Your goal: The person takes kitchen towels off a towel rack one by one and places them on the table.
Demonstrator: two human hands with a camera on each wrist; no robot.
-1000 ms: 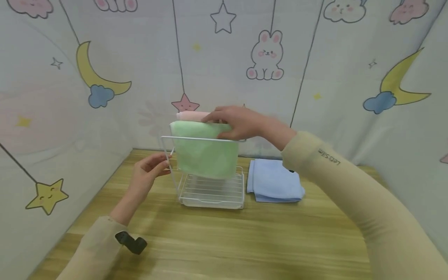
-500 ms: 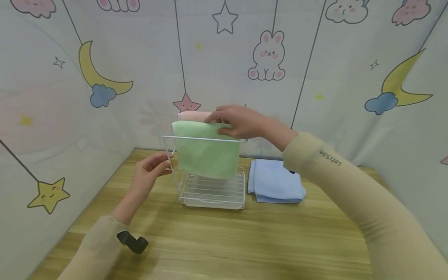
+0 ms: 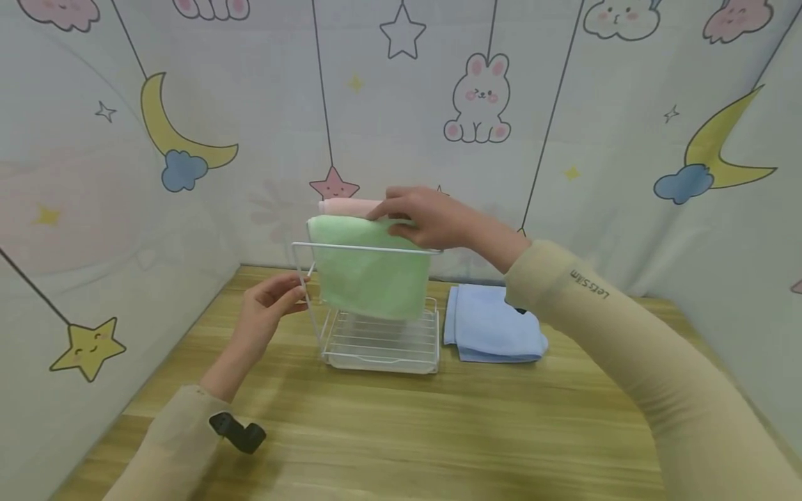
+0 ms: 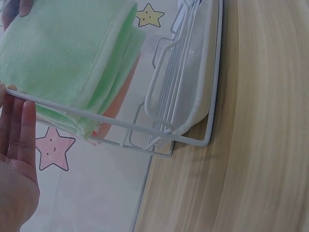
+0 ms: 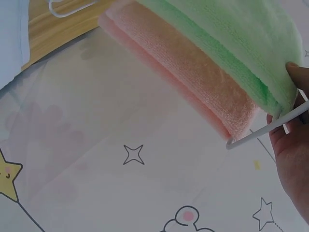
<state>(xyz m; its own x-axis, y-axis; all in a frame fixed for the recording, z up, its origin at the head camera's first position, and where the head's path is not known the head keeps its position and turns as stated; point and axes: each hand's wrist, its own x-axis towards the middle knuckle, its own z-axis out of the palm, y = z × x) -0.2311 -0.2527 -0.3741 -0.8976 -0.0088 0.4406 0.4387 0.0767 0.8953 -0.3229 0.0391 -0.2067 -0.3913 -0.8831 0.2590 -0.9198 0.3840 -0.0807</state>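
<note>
A green towel [image 3: 372, 278], folded over, hangs in the upper part of a white wire rack [image 3: 382, 369]. Behind it hangs a folded pink towel [image 3: 351, 207]. My right hand [image 3: 426, 217] pinches the green towel's top right edge, thumb in front and fingers behind, as the right wrist view also shows on the towel [image 5: 275, 43]. With my left hand [image 3: 269, 300] I hold the rack's left upright; in the left wrist view, the fingers [image 4: 28, 130] lie behind the white bar [image 4: 96, 116]. Part of the rack's top right is hidden by my right hand.
A folded blue towel [image 3: 491, 325] lies on the wooden table [image 3: 401, 431] right of the rack. A pale cloth wall [image 3: 263, 69] printed with stars, moons and rabbits stands close behind and on both sides. The rack's base holds a white tray [image 4: 198, 92] under its wires.
Both hands keep their places on the rack and the green towel. The view shifts slightly; the towels and the rack stay put.
</note>
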